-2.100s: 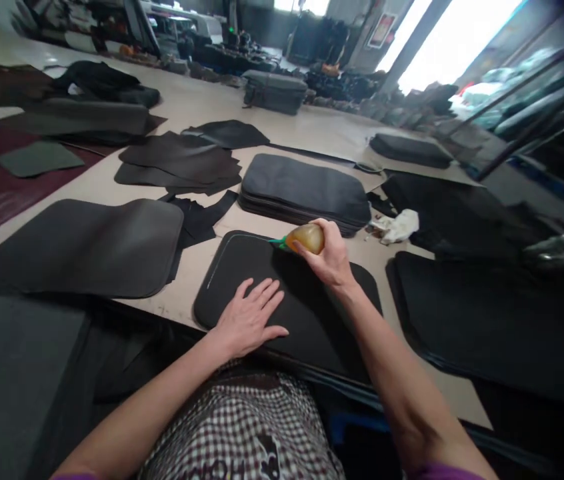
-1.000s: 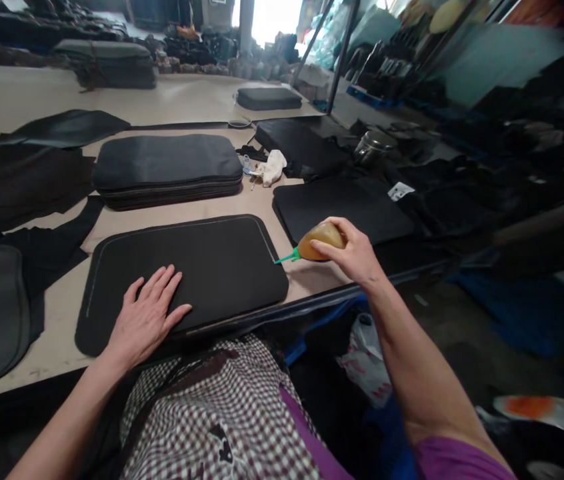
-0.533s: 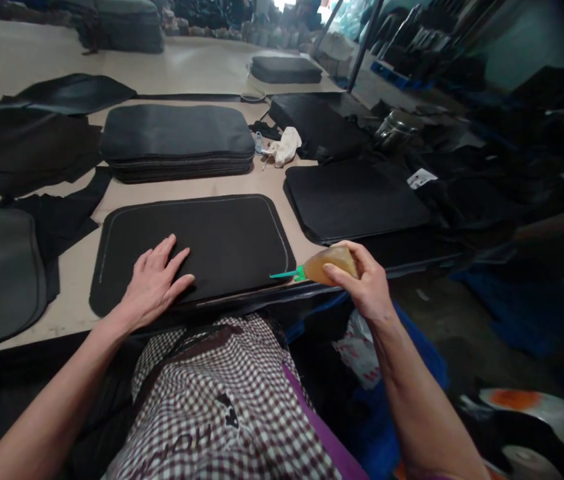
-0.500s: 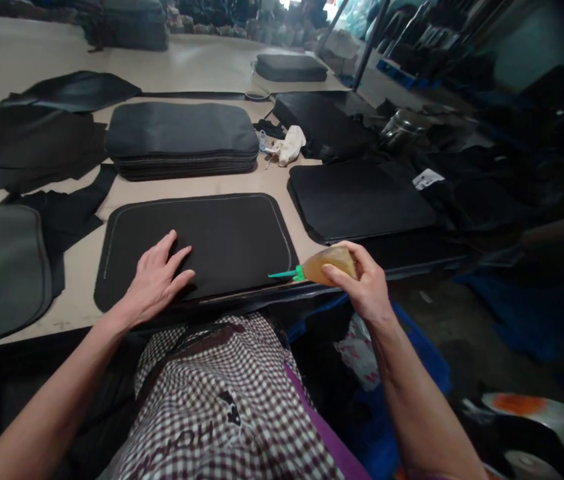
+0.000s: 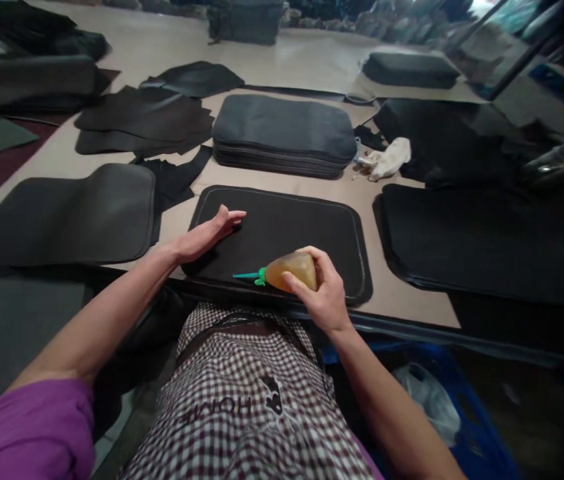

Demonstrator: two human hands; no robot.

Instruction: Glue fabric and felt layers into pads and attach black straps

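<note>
A black rounded panel (image 5: pixel 297 220) lies flat at the table's front edge, with a pale line along its border. Over its left part is my left hand (image 5: pixel 217 228), fingers stretched out and holding nothing; whether it touches the panel I cannot tell. My right hand (image 5: pixel 323 287) is wrapped round a glue bottle (image 5: pixel 295 270) with amber liquid inside. The bottle is tipped on its side, its green cap and thin nozzle pointing left above the panel's front edge.
Behind the panel stands a stack of dark panels (image 5: pixel 285 130), with a whitish cloth (image 5: pixel 392 159) beside it. More black panels (image 5: pixel 472 233) lie to the right, and a grey-black sheet (image 5: pixel 72 217) to the left. Below the table is a blue crate (image 5: pixel 472 407).
The bottle in my right hand has moved left along the panel's front edge. My left hand has shifted toward the panel's left side and turned. The view has swung left.
</note>
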